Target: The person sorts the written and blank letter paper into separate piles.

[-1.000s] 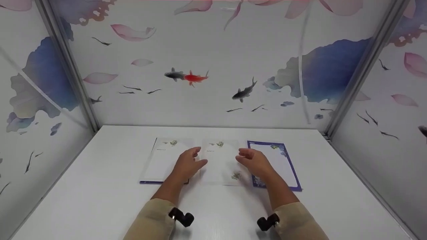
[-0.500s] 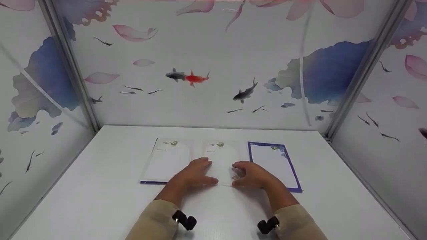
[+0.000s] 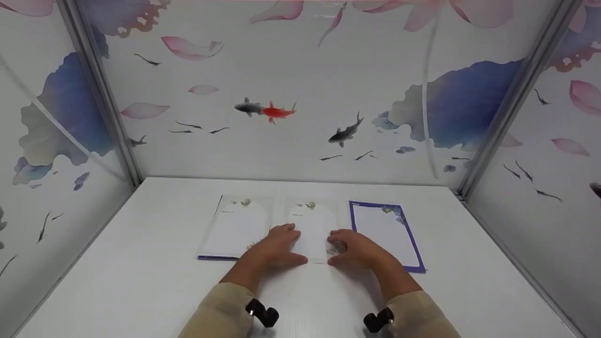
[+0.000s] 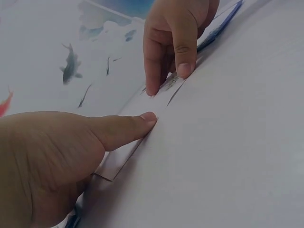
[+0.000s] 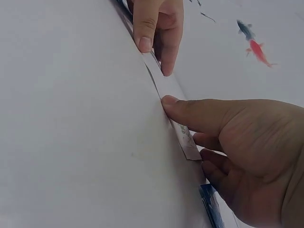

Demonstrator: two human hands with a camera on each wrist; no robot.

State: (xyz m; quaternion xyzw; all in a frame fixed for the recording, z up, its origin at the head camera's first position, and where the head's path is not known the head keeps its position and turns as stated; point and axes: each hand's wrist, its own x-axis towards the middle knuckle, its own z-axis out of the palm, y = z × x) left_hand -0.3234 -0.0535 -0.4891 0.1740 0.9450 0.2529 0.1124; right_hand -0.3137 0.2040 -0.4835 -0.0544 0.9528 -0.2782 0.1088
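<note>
In the head view, a pale printed sheet of paper (image 3: 313, 225) lies in the middle of a row of three on the white table. My left hand (image 3: 278, 249) rests over its near left part, and the thumb (image 4: 137, 126) lies straight along the near edge. On the right, my right hand (image 3: 353, 249) touches the same sheet, its thumb (image 5: 183, 109) at the near edge and its other fingers loosely bent on the paper. A narrow gap shows under the near edge in the right wrist view. My left hand's other fingers are mostly hidden in the left wrist view.
A similar sheet on a purple-edged pad (image 3: 235, 230) lies to the left, partly under my left forearm. To the right is a purple-bordered sheet (image 3: 389, 230). Printed wall panels (image 3: 300, 155) enclose the table (image 3: 117, 263) at the back and sides.
Both hands have come down and toward the near edge of the middle sheet, their thumbs closer together. Over the last half second they have barely moved.
</note>
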